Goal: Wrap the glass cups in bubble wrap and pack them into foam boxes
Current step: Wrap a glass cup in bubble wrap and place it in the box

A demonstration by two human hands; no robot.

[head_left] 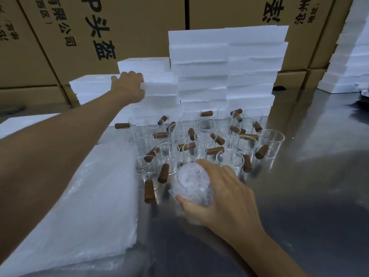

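Item, nearest: right hand (221, 193), its grip closed round a bubble-wrapped cup (192, 185), thumb under the lower edge, fingers over the far side. The wrapped cup is held just above the tabletop (299, 196), at the near edge of the cup cluster.

Item: glass cups (203, 140), unwrapped, clear, each with a brown wooden handle (149, 191). They stand crowded together mid-tabletop, handles pointing every way. Exact count cannot be told.

Item: stack of bubble wrap sheets (83, 212), flat, on the left of the tabletop, just beside the cups.

Item: left hand (127, 86), arm stretched forward, grip set on the end of a foam box (159, 87) in the lower stack behind the cups. Fingers are curled over the box's near corner.

Item: foam boxes (227, 68), white, piled in stepped columns at the back of the tabletop, tallest at centre. A further pile (351, 56) stands at far right.

Item: cardboard cartons (60, 37), brown, printed with black characters, walling the background.

Item: tabletop, grey metal, reflective.
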